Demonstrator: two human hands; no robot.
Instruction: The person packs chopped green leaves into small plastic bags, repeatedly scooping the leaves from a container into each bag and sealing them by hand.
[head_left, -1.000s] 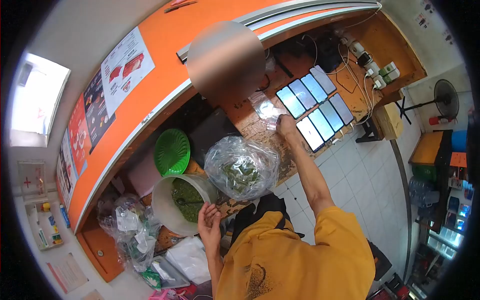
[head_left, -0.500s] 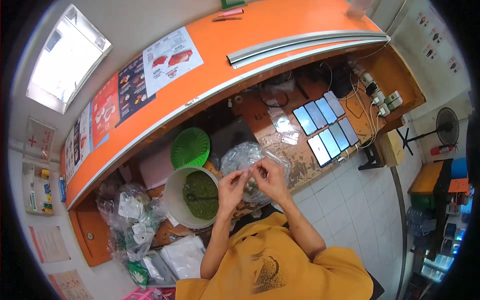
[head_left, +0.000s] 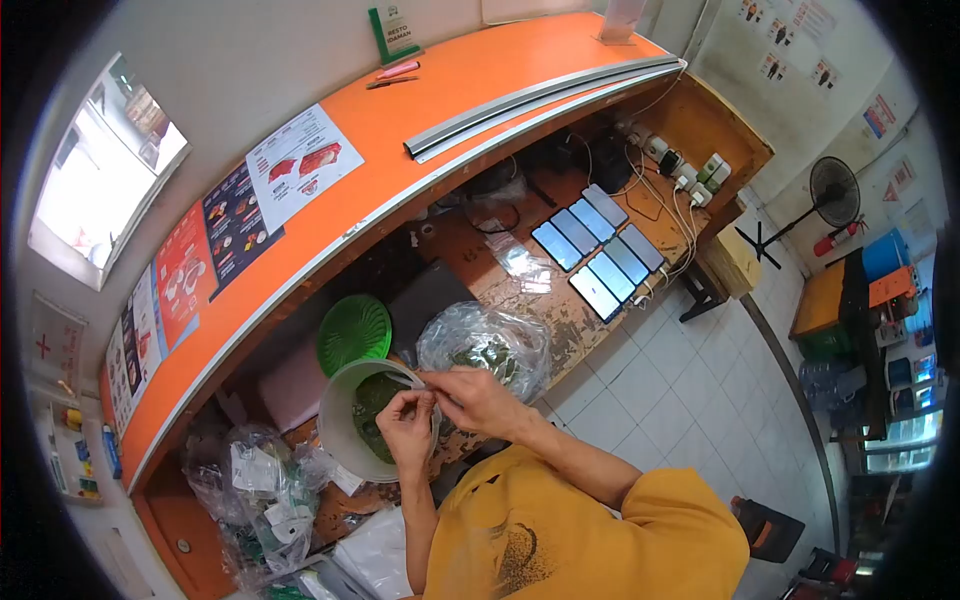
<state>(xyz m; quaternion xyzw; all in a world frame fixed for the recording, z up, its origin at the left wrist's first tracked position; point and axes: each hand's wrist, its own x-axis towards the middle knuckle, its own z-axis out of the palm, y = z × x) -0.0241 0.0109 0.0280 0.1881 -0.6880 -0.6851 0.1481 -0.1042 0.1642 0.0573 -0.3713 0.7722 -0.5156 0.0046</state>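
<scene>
My right hand (head_left: 480, 402) has its fingers pinched on a thin pale piece (head_left: 404, 379) that looks like plastic, over the rim of a white bucket (head_left: 336, 400). Close beside it, my left hand (head_left: 407, 430) is closed, thumb against fingers, at the bucket's near right side; what it pinches is too small to make out. Chopped or ground green stuff (head_left: 372, 412) lies inside the bucket, partly hidden by my hands. Just beyond my right hand sits a large clear plastic bag (head_left: 490, 345) with small green-filled packets showing in it.
A green plastic basket (head_left: 354, 335) stands behind the bucket. Crumpled plastic bags (head_left: 265, 480) lie to the left, white plastic sheets (head_left: 375, 550) in front. Several phones (head_left: 597, 283) with cables lie at the right of the worn wooden shelf, under the orange counter (head_left: 490, 85).
Both hands have moved left, from in front of the clear plastic bag to over the bucket's right rim. The pale piece now shows in my right hand. The camera view has turned.
</scene>
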